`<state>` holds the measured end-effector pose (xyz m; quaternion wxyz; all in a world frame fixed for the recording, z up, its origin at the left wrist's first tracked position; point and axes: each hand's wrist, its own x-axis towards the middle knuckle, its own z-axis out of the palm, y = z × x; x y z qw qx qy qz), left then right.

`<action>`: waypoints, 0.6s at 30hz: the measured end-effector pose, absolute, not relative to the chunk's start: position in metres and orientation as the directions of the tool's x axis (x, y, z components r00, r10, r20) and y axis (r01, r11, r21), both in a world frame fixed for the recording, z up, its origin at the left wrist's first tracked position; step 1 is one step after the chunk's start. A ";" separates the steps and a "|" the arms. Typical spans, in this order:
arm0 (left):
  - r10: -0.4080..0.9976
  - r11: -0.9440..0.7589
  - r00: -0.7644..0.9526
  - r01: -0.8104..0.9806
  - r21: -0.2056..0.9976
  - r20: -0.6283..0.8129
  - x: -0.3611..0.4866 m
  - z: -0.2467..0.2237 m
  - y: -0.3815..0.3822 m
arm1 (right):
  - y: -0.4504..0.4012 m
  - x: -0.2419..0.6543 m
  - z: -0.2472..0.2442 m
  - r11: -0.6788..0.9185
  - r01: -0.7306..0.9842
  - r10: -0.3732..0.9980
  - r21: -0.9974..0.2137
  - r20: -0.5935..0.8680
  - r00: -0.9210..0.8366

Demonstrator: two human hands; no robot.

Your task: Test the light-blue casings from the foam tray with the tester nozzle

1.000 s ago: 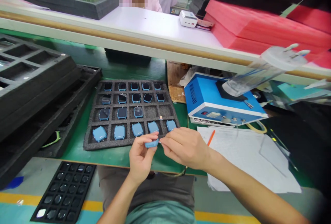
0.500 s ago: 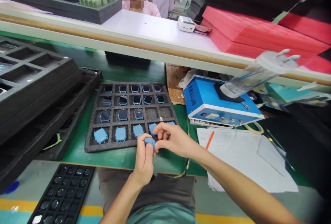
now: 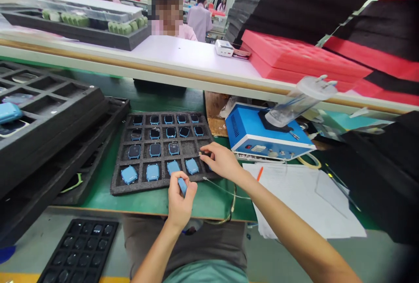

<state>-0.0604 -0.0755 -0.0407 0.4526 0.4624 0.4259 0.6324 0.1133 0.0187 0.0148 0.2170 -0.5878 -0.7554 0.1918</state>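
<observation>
My left hand (image 3: 180, 202) is closed around a blue smartwatch case (image 3: 182, 186), held just in front of the foam tray (image 3: 137, 188). Over the tray's right side, my right hand (image 3: 220, 160) has thumb and forefinger pinched at a small pale piece (image 3: 200, 154); what it is cannot be made out. Blue watches with dark screens, such as this watch (image 3: 155, 149), lie face up in the three far rows. Along the near row, blue cases like this case (image 3: 152, 172) show their plain side. The tray's near right corner is partly hidden by my right hand.
Right of the tray stands a blue machine (image 3: 268, 130) with a clear cylinder (image 3: 294, 104) on top. Papers (image 3: 294, 196) and an orange pen (image 3: 260, 174) lie nearby. Stacked foam trays (image 3: 65, 126) rise at left. A shelf (image 3: 183, 63) crosses behind; a person sits beyond it.
My right hand has left the watch case and moved up and right to the small pale piece on the tray. My left hand keeps the case. The view has tilted upward.
</observation>
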 end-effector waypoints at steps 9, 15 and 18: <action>0.961 -0.213 -0.196 -0.069 0.975 0.196 -0.056 -0.023 -0.077 | 0.028 0.104 0.008 0.198 0.718 0.979 -0.667 0.098 -0.179; 0.967 -0.135 -0.223 -0.049 0.990 0.121 -0.053 0.002 -0.069 | 0.005 0.103 0.035 0.182 0.449 0.950 -0.875 0.038 -0.311; 0.965 -0.154 -0.220 -0.049 0.987 0.140 -0.051 0.020 -0.066 | -0.014 0.103 0.055 0.079 0.190 0.926 -0.979 0.001 -0.379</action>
